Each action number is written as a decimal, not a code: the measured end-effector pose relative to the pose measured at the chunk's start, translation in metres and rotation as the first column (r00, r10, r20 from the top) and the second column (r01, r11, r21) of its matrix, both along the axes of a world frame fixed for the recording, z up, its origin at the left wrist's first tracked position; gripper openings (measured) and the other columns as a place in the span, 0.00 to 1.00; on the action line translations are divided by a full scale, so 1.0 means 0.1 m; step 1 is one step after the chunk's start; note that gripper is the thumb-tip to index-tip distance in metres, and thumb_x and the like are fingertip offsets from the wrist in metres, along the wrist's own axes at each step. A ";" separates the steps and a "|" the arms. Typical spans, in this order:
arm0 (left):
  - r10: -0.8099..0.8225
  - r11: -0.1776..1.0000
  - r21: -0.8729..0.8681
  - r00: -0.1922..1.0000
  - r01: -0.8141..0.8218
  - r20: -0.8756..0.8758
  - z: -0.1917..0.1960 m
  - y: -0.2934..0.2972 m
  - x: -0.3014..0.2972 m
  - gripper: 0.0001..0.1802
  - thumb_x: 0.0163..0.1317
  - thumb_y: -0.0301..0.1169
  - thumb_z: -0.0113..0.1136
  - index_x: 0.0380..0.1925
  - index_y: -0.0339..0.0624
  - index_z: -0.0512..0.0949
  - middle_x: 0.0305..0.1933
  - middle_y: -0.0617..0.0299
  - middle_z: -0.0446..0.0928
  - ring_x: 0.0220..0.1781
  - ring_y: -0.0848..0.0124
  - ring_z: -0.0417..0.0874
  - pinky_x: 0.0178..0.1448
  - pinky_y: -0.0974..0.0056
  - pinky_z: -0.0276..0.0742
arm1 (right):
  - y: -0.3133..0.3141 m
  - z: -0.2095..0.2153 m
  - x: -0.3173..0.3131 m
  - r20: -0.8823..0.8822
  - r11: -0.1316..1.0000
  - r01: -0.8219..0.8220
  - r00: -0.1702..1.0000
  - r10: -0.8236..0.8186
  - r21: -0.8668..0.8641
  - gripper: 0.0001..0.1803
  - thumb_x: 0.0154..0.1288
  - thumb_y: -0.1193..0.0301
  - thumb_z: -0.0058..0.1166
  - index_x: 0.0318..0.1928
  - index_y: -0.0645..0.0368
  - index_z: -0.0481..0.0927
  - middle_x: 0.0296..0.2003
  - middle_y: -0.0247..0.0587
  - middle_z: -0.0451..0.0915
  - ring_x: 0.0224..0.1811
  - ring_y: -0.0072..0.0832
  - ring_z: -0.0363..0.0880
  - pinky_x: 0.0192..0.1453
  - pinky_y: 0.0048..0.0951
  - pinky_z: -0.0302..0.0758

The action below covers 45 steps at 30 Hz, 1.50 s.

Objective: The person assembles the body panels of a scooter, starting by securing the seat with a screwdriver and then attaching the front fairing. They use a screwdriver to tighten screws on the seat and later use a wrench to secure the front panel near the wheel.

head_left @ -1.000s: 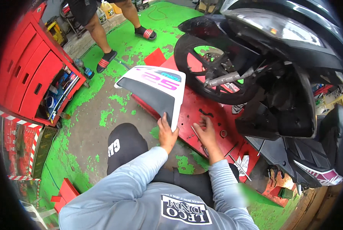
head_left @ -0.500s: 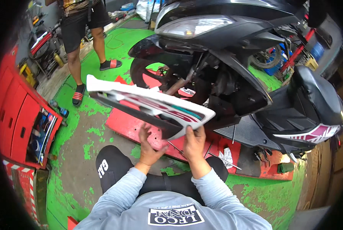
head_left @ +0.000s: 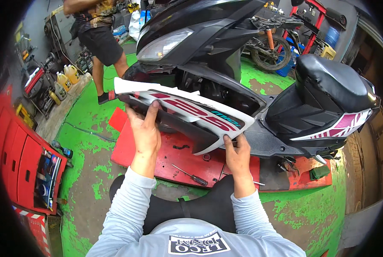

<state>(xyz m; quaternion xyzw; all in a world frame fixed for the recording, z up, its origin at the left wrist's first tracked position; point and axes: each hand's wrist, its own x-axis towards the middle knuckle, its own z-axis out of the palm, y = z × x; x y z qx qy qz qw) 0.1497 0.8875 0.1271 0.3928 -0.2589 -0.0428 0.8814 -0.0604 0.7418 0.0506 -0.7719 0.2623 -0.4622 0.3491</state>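
I hold a long white side panel (head_left: pixel 187 109) with magenta and black graphics up against the left flank of a black scooter (head_left: pixel 225 64). My left hand (head_left: pixel 145 130) grips the panel's front lower edge, fingers spread over it. My right hand (head_left: pixel 237 153) pinches the rear lower tip of the panel. The scooter stands on a red platform (head_left: pixel 178 158), its headlight to the upper left and its black seat (head_left: pixel 332 81) to the right. Both my forearms wear light grey sleeves.
A screwdriver (head_left: pixel 191 174) lies on the red platform below the panel. A red tool cabinet (head_left: pixel 26 167) stands open at the left. Another person (head_left: pixel 99 38) in dark shorts stands at the back left near yellow jugs (head_left: pixel 67 77). A second motorcycle's rear wheel (head_left: pixel 270 51) sits behind.
The panel has been lifted from the floor and raised to the scooter's side. My view has swung up from the front wheel to the whole scooter.
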 end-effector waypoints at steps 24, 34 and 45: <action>-0.219 0.974 -0.095 0.965 0.206 -0.146 0.10 -0.50 0.11 0.40 0.67 0.27 0.64 0.71 0.61 0.51 0.58 0.55 0.72 0.50 0.58 0.85 0.39 0.49 0.89 | -0.55 0.86 -0.19 0.125 0.939 0.138 0.987 -0.103 -0.315 0.39 0.52 0.67 0.77 0.62 0.62 0.71 0.47 0.46 0.80 0.39 0.35 0.79 0.44 0.34 0.77; -0.287 0.957 -0.061 0.951 0.282 -0.111 0.16 -0.54 0.25 0.45 0.67 0.26 0.66 0.73 0.53 0.45 0.64 0.53 0.68 0.58 0.59 0.79 0.48 0.50 0.88 | -0.58 0.89 0.07 0.161 0.873 0.083 0.987 -0.005 -0.481 0.38 0.56 0.76 0.71 0.66 0.67 0.70 0.54 0.56 0.76 0.57 0.48 0.77 0.65 0.41 0.71; 0.072 0.974 0.215 0.997 -0.076 0.023 -0.01 -0.49 1.01 0.54 0.68 0.57 0.59 0.78 0.32 0.46 0.76 0.40 0.58 0.77 0.57 0.61 0.80 0.61 0.51 | -0.74 0.69 0.14 0.249 0.892 0.110 0.969 0.003 -0.438 0.35 0.57 0.77 0.69 0.66 0.66 0.72 0.54 0.53 0.78 0.56 0.42 0.79 0.64 0.38 0.71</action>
